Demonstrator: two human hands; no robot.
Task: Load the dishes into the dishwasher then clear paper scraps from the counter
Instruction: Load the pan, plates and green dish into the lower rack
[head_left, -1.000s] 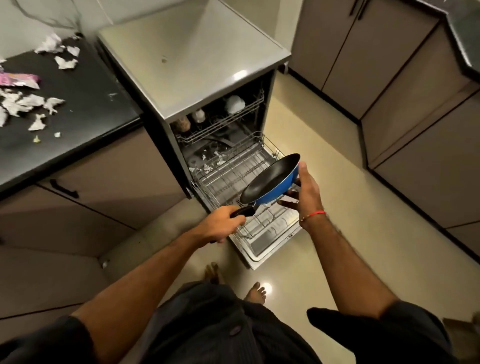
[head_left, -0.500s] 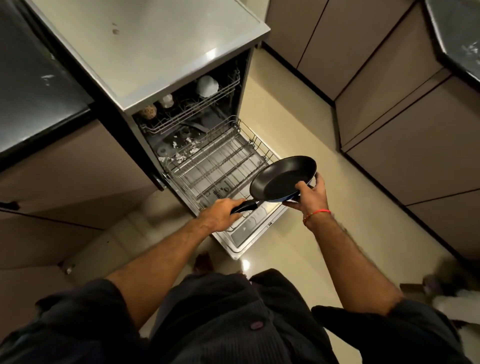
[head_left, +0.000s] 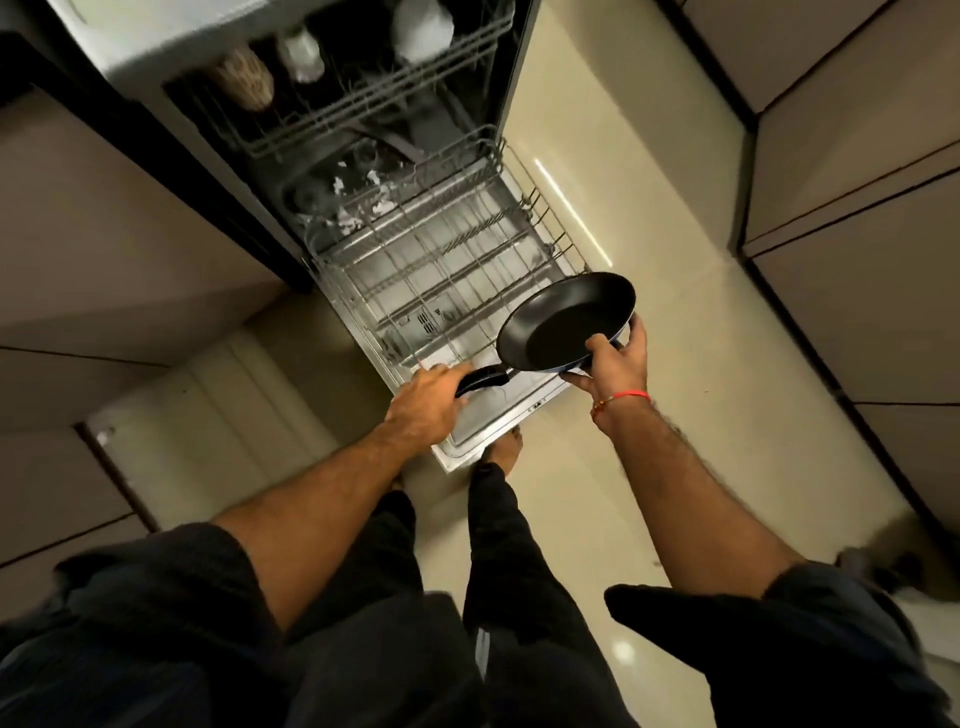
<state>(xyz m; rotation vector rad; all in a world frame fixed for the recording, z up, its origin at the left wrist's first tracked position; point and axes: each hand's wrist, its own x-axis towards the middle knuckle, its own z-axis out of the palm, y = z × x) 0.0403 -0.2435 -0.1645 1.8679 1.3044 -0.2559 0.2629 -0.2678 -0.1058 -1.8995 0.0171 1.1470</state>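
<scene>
Both hands clamp the frying pan, seemingly level, handle toward the left hand, right hand gripping rim.

The dishwasher is cut off by the top edge. Items in its upper rack are blurred beyond identification. The pan handle is partly hidden within the left hand. White bits behind the lower rack cannot be identified.

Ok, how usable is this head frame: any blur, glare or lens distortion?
Head view: dim and warm; wide-angle bends the cabinet lines; motion blur smears the upper rack and frame edges; glare streaks the floor; the pan and both hands, left and right, stay fairly sharp.
</scene>
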